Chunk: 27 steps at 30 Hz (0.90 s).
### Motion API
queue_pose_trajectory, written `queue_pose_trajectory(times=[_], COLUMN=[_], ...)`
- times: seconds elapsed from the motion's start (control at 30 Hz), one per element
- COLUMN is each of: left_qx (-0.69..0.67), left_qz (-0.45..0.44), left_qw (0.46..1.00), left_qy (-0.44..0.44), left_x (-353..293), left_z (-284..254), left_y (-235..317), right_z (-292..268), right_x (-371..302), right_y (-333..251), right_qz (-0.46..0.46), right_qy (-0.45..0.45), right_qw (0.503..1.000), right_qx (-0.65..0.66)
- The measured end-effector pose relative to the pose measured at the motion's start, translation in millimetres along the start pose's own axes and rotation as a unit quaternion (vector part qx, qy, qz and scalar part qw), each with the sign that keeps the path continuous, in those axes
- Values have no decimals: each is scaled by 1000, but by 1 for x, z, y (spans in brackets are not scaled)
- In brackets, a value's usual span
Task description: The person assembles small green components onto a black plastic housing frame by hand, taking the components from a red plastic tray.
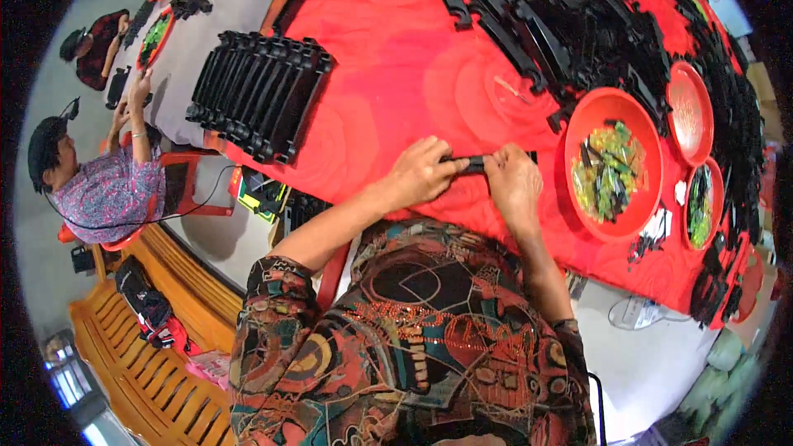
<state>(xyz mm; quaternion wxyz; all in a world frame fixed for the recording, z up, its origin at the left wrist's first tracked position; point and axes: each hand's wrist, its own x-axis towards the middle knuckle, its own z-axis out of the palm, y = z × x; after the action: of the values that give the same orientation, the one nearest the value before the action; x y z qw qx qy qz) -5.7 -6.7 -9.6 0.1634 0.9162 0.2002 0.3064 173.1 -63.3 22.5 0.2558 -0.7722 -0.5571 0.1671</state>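
Both of my hands grip one black plastic bar (472, 166) just above the near edge of the red-covered table (380, 107). My left hand (421, 169) is closed on its left end. On the right end, the fingers of my right hand (514, 186) are closed too. Much of the bar is hidden behind my fingers. To the right stands a big red bowl (583, 211) with small green, yellow and dark pieces in it. A row of similar black bars (260, 95) lies side by side at the left.
A large heap of black bars (570, 25) covers the far right. Two smaller red bowls (690, 111) stand beside the big one. At the left, a person in a patterned top (111, 190) sits by another table, with a second person (103, 54) beyond. A wooden bench (132, 339) stands lower left.
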Motion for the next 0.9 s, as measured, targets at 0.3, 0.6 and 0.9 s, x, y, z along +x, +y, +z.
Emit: queue_pose_trajectory(times=[0.3, 0.6, 0.9], left_qx=[31, 26, -2], left_qz=[-30, -54, -66], left_qw=[999, 998, 997], left_qy=[-10, -27, -33], left_x=[-7, -8, -7], left_z=[-5, -6, -7], left_y=[4, 4, 2], right_z=[-12, -10, -13], right_x=[5, 9, 10], right_y=[4, 13, 3], right_qz=[52, 67, 54], right_qy=[-60, -102, -105], right_qw=[993, 983, 987], right_qx=[85, 140, 105])
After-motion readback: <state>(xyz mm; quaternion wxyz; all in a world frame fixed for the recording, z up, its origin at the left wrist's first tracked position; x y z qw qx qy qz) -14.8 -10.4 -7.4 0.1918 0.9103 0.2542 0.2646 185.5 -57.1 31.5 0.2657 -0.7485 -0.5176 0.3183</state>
